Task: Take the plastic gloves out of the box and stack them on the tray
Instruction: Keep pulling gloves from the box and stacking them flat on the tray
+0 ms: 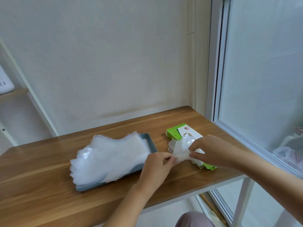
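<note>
A green and white glove box [176, 132] lies flat on the wooden table, right of a grey-blue tray [151, 145]. A pile of clear plastic gloves [108, 157] covers the tray and hangs over its left edge. One crumpled clear glove [181, 147] is held above the box's opening. My left hand [157, 167] pinches its near end with thumb and fingertips. My right hand [213, 150] pinches the same glove from the right, and it hides the near half of the box.
The wooden table [49, 185] stands against a white wall, with a window frame [216, 79] along its right side. A white shelf unit [24, 99] stands at the left. My knee [195, 219] shows below the table's near edge.
</note>
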Available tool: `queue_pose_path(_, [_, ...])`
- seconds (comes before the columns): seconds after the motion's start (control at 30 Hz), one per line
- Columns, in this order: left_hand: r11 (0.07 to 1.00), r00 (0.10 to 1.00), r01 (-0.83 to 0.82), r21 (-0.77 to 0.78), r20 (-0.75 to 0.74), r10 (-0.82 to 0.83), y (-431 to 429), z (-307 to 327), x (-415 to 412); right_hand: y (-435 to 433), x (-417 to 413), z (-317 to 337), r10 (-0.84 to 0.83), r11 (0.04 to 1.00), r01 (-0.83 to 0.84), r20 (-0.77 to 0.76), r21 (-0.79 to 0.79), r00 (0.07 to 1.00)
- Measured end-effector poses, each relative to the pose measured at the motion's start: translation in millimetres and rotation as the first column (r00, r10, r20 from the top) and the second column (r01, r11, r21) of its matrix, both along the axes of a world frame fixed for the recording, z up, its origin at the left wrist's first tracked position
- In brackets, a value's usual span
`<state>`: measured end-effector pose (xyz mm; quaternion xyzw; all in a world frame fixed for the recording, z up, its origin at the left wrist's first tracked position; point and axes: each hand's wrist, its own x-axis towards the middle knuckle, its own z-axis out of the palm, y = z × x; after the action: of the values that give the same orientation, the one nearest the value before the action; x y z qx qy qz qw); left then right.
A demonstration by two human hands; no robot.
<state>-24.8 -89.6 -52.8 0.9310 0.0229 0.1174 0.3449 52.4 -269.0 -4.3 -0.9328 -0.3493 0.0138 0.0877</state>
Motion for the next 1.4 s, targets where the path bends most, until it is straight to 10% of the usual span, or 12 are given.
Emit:
queue_pose_path(0.3, [0.998,1.0,0.01,-0.055,-0.009,-0.01,10,37,7,18,-7,10,-0.01,0.979,0.043,-0.163,0.2,0.987])
queue_pose_path(0.7, [0.981,0.967,-0.051,-0.185,0.237,0.095,11,67,35,45,17,59,-0.193,0.935,0.144,0.127,0.324,0.973])
queue_pose_path(1.03, [0.851,0.961,0.08,-0.519,0.267,0.073,38,107,41,47,25,106,-0.123,0.549,0.136,-0.081,0.824,0.989])
queue_pose_path(1.2, [0.877,0.981,0.161,-0.453,0.167,-0.094,60,128,17,56,22,121,0.222,0.537,0.229,-0.398,0.812,0.89])
queue_pose_path(1.4, [0.949,0.992,0.105,-0.297,-0.037,-0.121,106,126,-6,94,20,128,0.281,0.762,-0.001,-0.33,0.648,0.901])
